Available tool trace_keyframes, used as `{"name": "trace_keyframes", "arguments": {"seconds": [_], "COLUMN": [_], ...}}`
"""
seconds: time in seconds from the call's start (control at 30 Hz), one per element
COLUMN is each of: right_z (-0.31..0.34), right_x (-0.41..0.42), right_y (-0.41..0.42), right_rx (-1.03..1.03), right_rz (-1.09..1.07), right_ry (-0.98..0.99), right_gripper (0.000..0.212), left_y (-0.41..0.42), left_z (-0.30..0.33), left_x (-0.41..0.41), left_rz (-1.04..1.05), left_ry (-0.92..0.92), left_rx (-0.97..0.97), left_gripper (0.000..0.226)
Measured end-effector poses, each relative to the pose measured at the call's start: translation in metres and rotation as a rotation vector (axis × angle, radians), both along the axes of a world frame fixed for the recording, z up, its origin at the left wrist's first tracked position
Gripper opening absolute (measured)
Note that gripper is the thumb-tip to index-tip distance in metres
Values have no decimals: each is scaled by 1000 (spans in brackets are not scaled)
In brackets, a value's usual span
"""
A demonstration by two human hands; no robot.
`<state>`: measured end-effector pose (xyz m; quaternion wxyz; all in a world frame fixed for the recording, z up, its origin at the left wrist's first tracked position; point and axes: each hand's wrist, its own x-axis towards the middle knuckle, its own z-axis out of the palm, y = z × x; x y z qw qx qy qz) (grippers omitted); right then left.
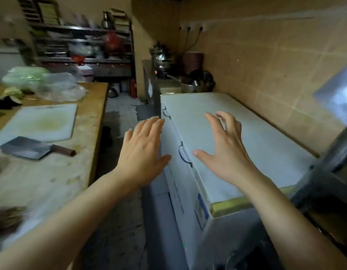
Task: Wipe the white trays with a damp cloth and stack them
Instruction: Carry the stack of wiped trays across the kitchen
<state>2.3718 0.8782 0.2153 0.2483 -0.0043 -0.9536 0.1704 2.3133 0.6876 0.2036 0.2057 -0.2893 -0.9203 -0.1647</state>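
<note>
Both the left hand (143,149) and the right hand (225,151) are spread and hold nothing, so they should probably first find the cloth and trays, not visible here.

A worn, stained wooden worktop (51,178) holds a matt white plastic cutting board (38,121) and a dull metal cleaver (26,148) with a wooden handle.

Wooden bench (90,121) at left carries white cutting board (38,121), cleaver (30,148) just beside it, plastic bags (57,86) at far end.
</note>
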Motion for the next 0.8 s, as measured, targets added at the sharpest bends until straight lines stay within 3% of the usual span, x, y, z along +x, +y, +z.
{"name": "trace_keyframes", "arguments": {"seconds": [0.37,0.8], "right_z": [-11,-24], "right_x": [-211,-435], "right_y": [-21,-36], "right_rx": [-35,-35], "right_rz": [242,338], "right_ry": [-72,-131], "right_gripper": [88,92], "left_y": [-31,-37], "left_z": [-16,-30], "left_x": [-166,-372], "left_rz": [324,353], "left_ry": [-10,-77], "left_rx": [-40,4], "left_gripper": [92,90]}}
